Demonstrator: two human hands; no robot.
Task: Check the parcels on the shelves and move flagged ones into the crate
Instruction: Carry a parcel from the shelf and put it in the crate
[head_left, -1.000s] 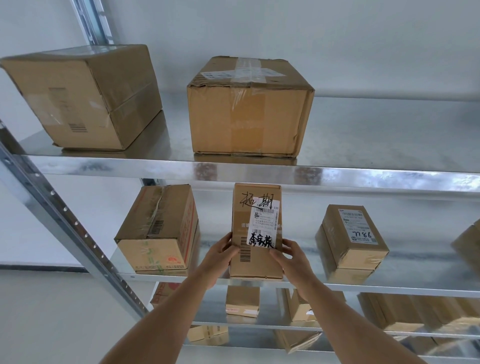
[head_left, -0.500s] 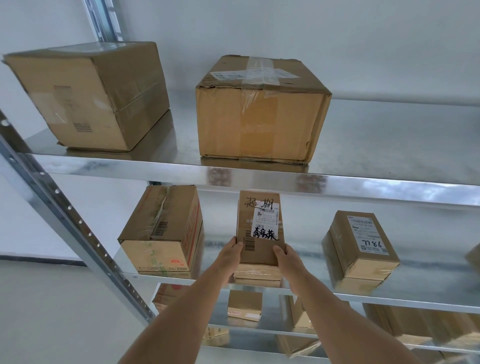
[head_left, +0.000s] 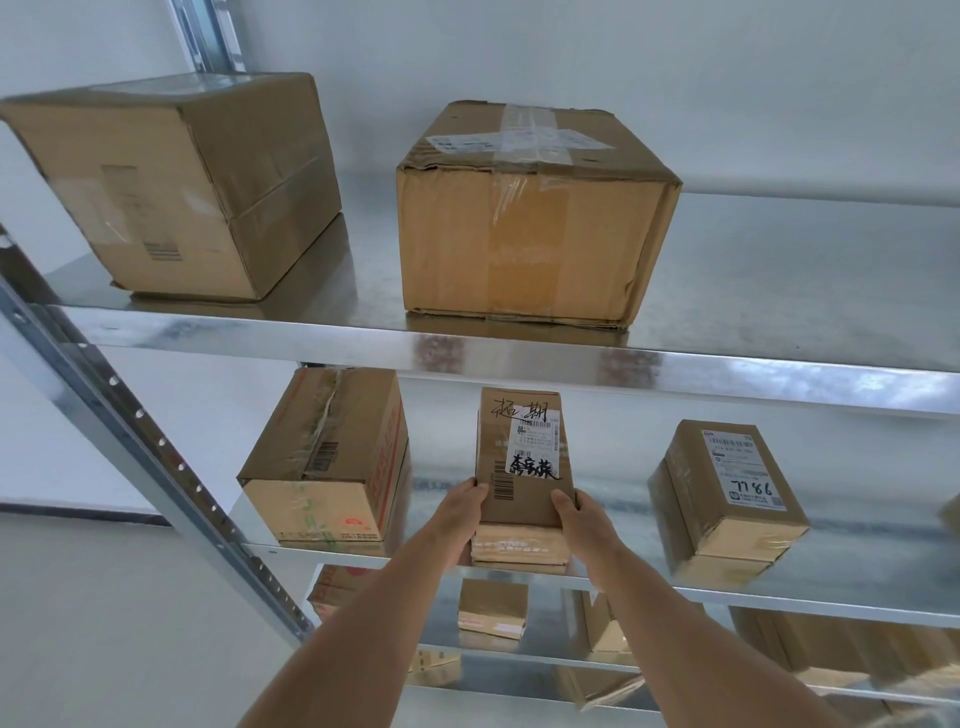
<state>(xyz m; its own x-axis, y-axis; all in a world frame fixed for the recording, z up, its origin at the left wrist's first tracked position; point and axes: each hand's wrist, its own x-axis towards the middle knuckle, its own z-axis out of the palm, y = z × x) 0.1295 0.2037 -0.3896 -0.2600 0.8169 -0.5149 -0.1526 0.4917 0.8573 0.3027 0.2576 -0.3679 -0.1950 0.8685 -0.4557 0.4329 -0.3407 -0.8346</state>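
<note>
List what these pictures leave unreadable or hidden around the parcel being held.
- Crate: out of the head view.
- Small print on the held parcel's white label: too small.
- Fingers of the left hand and right hand: behind the parcel.
- Lower-shelf boxes: partly covered by the forearms.

Shiny galvanised grey metal shelf (head_left: 519, 348); matt brown cardboard parcel (head_left: 522, 457) with white paper label (head_left: 535, 447); glossy clear tape on large brown cardboard box (head_left: 530, 218).

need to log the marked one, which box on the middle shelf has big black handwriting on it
The narrow upright brown cardboard box between both hands, left and right: black marker characters across its top and white label. Its neighbours show none there.
</note>
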